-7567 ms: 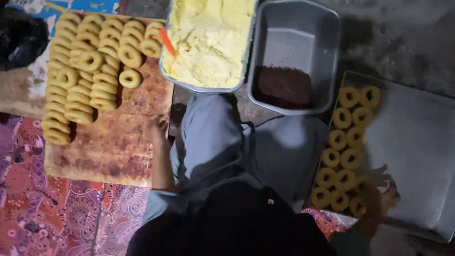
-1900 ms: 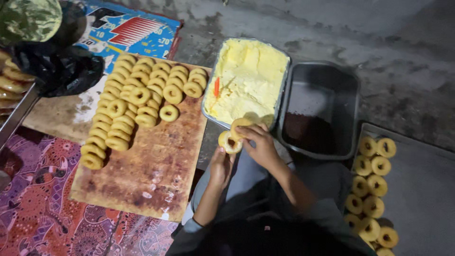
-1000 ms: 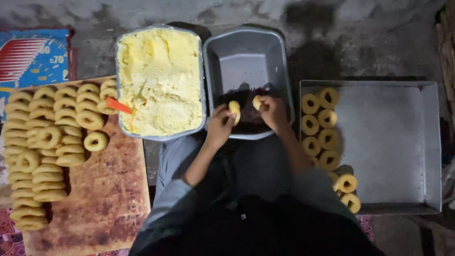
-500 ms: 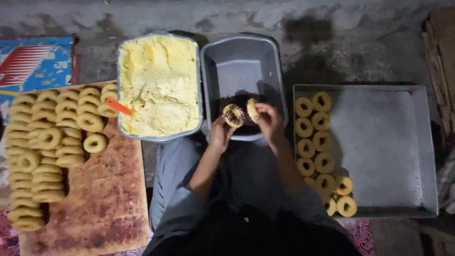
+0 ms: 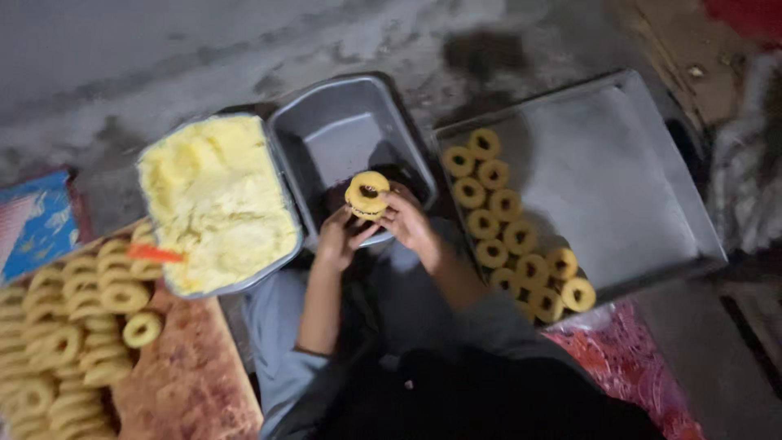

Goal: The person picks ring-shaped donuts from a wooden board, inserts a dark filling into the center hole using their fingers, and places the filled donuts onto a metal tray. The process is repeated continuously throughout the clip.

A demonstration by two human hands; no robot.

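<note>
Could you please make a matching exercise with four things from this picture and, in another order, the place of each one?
Things:
1. ring-shaped pastry
2. yellow dough
3. finished rings
4. orange tool

Places:
A. lined up in the flat metal tray
B. filling the left tub
C. held by the left hand and right hand
D. lying at the dough's left edge

Pairs: 1-C, 2-B, 3-A, 4-D

I am looking at a makeshift floor-level food workshop: bare concrete floor [image 5: 204, 57], a metal tray [image 5: 619, 187] of ring pastries [image 5: 489, 212], and a tub of yellow dough [image 5: 216, 200].
</note>
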